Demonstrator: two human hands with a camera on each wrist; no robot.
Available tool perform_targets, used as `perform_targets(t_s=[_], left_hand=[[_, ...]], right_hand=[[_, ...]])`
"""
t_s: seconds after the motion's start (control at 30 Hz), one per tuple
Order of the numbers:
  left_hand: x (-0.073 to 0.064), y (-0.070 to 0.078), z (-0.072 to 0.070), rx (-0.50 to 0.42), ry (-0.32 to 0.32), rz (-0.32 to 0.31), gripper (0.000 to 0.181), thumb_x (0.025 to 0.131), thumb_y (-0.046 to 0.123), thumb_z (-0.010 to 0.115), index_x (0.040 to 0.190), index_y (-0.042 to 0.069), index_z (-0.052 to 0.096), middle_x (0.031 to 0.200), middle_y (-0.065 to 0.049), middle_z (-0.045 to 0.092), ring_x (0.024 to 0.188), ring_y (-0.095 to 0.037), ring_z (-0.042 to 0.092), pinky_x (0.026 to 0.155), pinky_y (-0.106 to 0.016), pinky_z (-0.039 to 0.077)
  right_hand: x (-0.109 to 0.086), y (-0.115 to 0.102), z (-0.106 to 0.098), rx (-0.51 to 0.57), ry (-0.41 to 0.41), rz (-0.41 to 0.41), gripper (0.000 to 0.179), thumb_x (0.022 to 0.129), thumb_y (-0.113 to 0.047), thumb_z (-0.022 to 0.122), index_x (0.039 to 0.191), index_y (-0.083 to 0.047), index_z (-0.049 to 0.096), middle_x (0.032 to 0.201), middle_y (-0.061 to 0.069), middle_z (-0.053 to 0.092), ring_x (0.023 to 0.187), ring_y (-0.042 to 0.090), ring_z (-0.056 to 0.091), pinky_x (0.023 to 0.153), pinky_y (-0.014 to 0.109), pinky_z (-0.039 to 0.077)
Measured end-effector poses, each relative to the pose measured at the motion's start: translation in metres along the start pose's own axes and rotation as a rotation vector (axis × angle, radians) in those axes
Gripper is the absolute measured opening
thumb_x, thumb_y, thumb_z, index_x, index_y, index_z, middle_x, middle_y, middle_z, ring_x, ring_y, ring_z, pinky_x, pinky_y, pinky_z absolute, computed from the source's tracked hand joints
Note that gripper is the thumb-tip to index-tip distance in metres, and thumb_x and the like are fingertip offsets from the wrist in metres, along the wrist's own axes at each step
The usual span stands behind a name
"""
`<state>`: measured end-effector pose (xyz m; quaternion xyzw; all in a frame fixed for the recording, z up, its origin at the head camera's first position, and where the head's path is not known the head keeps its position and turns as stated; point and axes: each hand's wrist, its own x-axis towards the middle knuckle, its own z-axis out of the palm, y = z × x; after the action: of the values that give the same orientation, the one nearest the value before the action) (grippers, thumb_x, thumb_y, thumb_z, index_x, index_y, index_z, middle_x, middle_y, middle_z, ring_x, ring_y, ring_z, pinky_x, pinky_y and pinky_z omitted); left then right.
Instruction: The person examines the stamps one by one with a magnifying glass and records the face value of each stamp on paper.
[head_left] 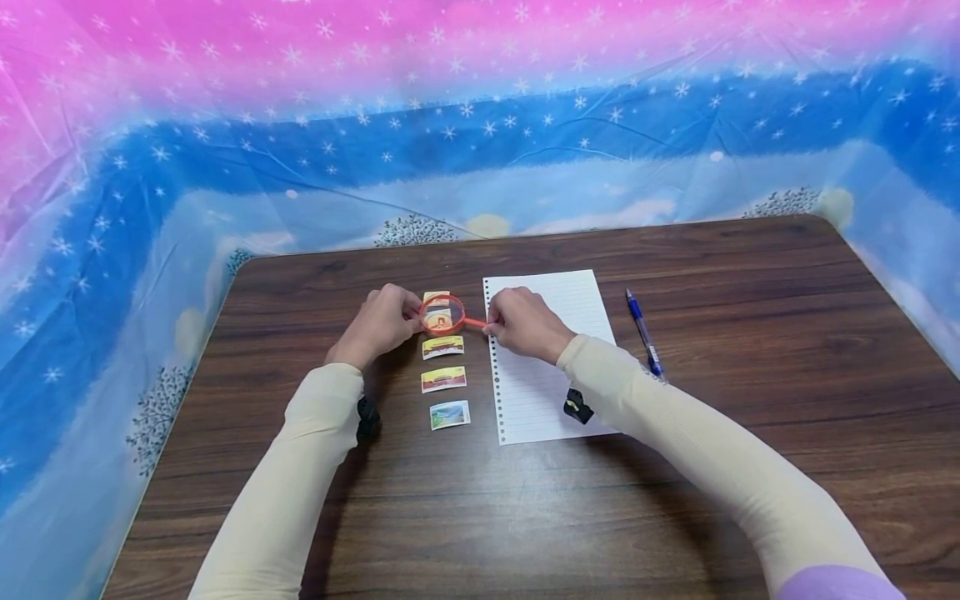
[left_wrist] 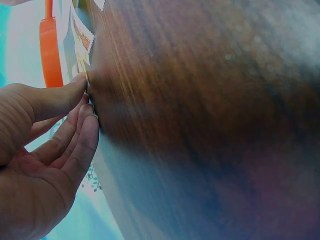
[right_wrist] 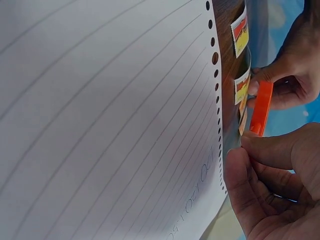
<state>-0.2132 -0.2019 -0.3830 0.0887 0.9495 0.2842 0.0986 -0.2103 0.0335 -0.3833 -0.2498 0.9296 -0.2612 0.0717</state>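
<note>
My right hand (head_left: 527, 323) pinches the handle of an orange-rimmed magnifying glass (head_left: 475, 322), its lens over the upper stamps. In the right wrist view the orange rim (right_wrist: 261, 109) appears edge-on above the table. My left hand (head_left: 381, 323) is at the left edge of a stamp (head_left: 438, 322) seen through the lens. The left wrist view has its thumb and fingertips (left_wrist: 80, 80) together at that stamp's edge, low against the table. Below, in a column, lie a yellow-and-red stamp (head_left: 442, 347), a similar stamp (head_left: 443, 380) and a blue-green landscape stamp (head_left: 450, 415).
A lined, hole-punched sheet (head_left: 543, 408) lies under my right forearm; handwriting (right_wrist: 195, 195) shows on it in the right wrist view. Right of it is a blue pen (head_left: 643, 333). The dark wooden table (head_left: 787, 350) meets a snowflake-patterned cloth (head_left: 480, 142) behind.
</note>
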Motion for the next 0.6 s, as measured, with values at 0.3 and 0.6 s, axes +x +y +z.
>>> perform_targets(t_s=[0.3,0.6], left_hand=[[0.001,0.000,0.001,0.006,-0.005,-0.011,0.015,0.095,0.006,0.070,0.109,0.001,0.074,0.104,-0.014,0.071,0.089,-0.026,0.063,0.082,-0.042,0.054],[0.000,0.000,0.000,0.002,-0.010,-0.025,0.015,0.096,0.009,0.070,0.108,0.001,0.075,0.101,-0.014,0.071,0.091,-0.026,0.065,0.086,-0.044,0.054]], right_hand=[[-0.003,0.001,-0.006,0.014,0.000,0.027,0.013,0.096,-0.011,0.071,0.085,-0.004,0.072,0.077,0.004,0.067,0.064,0.016,0.053,0.059,0.027,0.042],[-0.012,0.011,-0.020,0.044,0.026,0.071,0.012,0.096,-0.012,0.071,0.087,-0.004,0.072,0.077,0.004,0.067,0.065,0.017,0.056,0.061,0.030,0.045]])
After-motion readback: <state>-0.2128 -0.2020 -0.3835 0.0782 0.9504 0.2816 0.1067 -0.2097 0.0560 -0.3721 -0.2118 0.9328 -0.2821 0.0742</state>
